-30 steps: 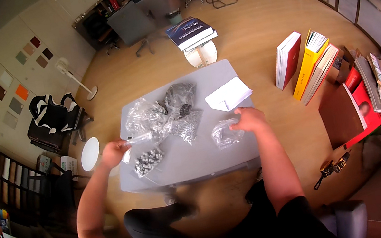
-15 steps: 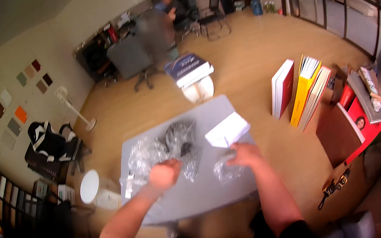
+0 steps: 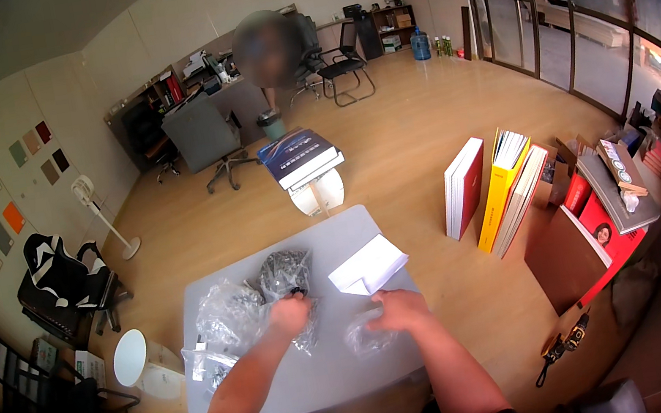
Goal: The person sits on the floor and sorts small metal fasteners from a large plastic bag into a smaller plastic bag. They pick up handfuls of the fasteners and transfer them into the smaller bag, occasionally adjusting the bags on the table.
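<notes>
On a grey table, my left hand closes its fingertips on a small black object, too small to name. It lies against a crumpled clear plastic bag with dark contents. Further left is a bigger heap of clear plastic bags. My right hand is closed at the edge of a clear plastic bag, its thumb over the plastic. Just beyond that hand lies a folded white paper; its near edge is close to the fingers.
Past the far edge, thick books are stacked on a white support. Large upright books stand at the right, beside a red box. A white bin is left of the table. A blurred person is at the back.
The view has shifted, so the table sits lower and further left. My left hand has moved forward and right to the small black object; my right hand stays at the bag.
</notes>
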Demonstrator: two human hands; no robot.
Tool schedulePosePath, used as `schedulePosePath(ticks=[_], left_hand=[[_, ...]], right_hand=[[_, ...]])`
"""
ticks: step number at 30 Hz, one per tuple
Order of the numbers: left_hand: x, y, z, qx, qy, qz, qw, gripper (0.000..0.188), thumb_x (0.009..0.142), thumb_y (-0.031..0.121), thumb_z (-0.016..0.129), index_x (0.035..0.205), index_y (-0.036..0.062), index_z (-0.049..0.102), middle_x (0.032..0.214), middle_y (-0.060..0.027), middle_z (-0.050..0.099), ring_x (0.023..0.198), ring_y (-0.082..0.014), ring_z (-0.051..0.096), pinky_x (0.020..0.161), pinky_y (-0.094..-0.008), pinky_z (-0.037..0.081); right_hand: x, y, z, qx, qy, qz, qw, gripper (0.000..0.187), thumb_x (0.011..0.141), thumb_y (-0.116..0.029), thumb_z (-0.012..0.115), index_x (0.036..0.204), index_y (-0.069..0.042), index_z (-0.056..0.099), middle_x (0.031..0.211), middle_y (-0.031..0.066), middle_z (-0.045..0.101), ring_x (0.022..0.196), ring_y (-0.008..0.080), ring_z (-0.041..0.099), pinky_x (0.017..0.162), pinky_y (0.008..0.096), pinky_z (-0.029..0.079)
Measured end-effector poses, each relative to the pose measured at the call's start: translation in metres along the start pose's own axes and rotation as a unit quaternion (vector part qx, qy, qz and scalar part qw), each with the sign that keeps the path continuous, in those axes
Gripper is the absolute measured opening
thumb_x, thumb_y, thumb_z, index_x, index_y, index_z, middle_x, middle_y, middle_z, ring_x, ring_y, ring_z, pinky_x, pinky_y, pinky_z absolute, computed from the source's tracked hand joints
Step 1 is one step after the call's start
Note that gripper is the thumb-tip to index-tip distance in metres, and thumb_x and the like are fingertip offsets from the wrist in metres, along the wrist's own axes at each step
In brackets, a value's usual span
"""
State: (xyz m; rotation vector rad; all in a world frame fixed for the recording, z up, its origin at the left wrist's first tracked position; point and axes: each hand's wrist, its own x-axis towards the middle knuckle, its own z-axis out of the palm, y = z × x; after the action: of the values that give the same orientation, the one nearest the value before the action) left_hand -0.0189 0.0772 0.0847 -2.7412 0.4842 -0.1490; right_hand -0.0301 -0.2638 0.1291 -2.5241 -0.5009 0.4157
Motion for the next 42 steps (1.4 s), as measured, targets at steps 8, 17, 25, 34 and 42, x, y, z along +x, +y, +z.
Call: schedulePosePath(ticks=[8, 17, 25, 34, 42], left_hand=[[0.011, -0.012, 0.000, -0.056, -0.043, 0.017, 0.997, 0.021, 0.096, 0.017, 0.059, 0.109, 0.0211, 0.074, 0.116, -0.0095, 0.068, 0.105, -0.0343, 0.072, 0.086, -0.0470, 0.060], [0.015, -0.021, 0.008, -0.150, -0.076, -0.084, 0.982, 0.018, 0.091, 0.013, 0.068, 0.104, 0.0192, 0.078, 0.117, -0.0118, 0.070, 0.111, -0.0356, 0.070, 0.090, -0.0479, 0.059], [0.026, -0.010, -0.003, -0.193, 0.005, -0.159, 0.968, 0.023, 0.083, 0.005, 0.070, 0.097, 0.0184, 0.082, 0.108, -0.0075, 0.076, 0.103, -0.0340, 0.073, 0.090, -0.0458, 0.060], [0.034, -0.048, -0.008, -0.143, 0.051, -0.099, 0.983, 0.027, 0.088, 0.007, 0.071, 0.111, 0.0175, 0.079, 0.116, -0.0064, 0.076, 0.103, -0.0336, 0.074, 0.088, -0.0462, 0.061], [0.016, -0.059, -0.031, -0.108, -0.089, 0.019, 0.990, 0.023, 0.085, 0.015, 0.076, 0.107, 0.0159, 0.079, 0.109, -0.0063, 0.076, 0.109, -0.0314, 0.070, 0.094, -0.0457, 0.059]], right_hand=[[0.009, 0.008, 0.008, -0.030, 0.046, -0.015, 0.998, 0.082, 0.075, -0.063, 0.082, 0.141, -0.016, 0.067, 0.138, 0.0113, 0.072, 0.127, 0.0322, 0.068, 0.106, 0.0445, 0.053], [0.001, -0.003, 0.006, 0.025, 0.035, 0.002, 0.999, 0.075, 0.076, -0.059, 0.085, 0.136, -0.016, 0.070, 0.128, 0.0104, 0.075, 0.121, 0.0316, 0.070, 0.100, 0.0444, 0.056], [0.000, 0.002, 0.002, 0.046, 0.064, -0.024, 0.997, 0.068, 0.074, -0.052, 0.085, 0.128, -0.013, 0.073, 0.122, 0.0089, 0.077, 0.114, 0.0298, 0.072, 0.096, 0.0426, 0.057], [-0.003, -0.009, -0.002, 0.047, 0.056, -0.021, 0.997, 0.057, 0.077, -0.050, 0.084, 0.119, -0.013, 0.075, 0.113, 0.0100, 0.077, 0.111, 0.0311, 0.072, 0.093, 0.0443, 0.057], [-0.002, -0.010, -0.001, 0.048, 0.056, -0.029, 0.997, 0.057, 0.078, -0.050, 0.084, 0.121, -0.013, 0.075, 0.114, 0.0109, 0.078, 0.111, 0.0320, 0.072, 0.093, 0.0449, 0.057]])
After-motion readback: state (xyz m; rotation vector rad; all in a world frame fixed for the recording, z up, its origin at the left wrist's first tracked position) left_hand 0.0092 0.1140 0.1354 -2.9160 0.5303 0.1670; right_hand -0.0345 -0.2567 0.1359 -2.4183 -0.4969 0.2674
